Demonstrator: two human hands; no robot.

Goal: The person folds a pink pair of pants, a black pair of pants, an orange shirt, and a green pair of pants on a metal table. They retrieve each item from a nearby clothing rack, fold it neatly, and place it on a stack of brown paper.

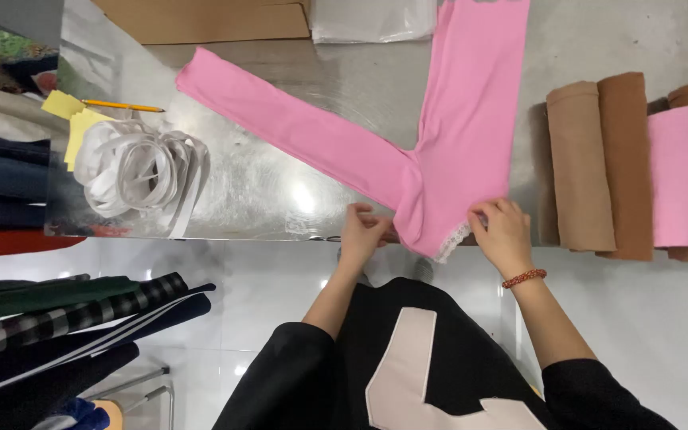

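A pair of pink leggings (447,135) lies spread on a shiny metal table (272,191), its legs splayed toward the far left and far right, its waist with a white lace trim at the near edge. My left hand (362,233) pinches the left side of the waist. At the lace trim, my right hand (503,232), with a red bead bracelet on the wrist, grips the right side of the waist.
Folded tan, brown and pink garments (627,167) lie in a row at the right. A coil of white band (141,171), yellow notes (73,119) and a pencil (125,106) sit left. Cardboard (209,17) and a plastic bag (372,17) lie at the far edge. Clothes (65,318) hang lower left.
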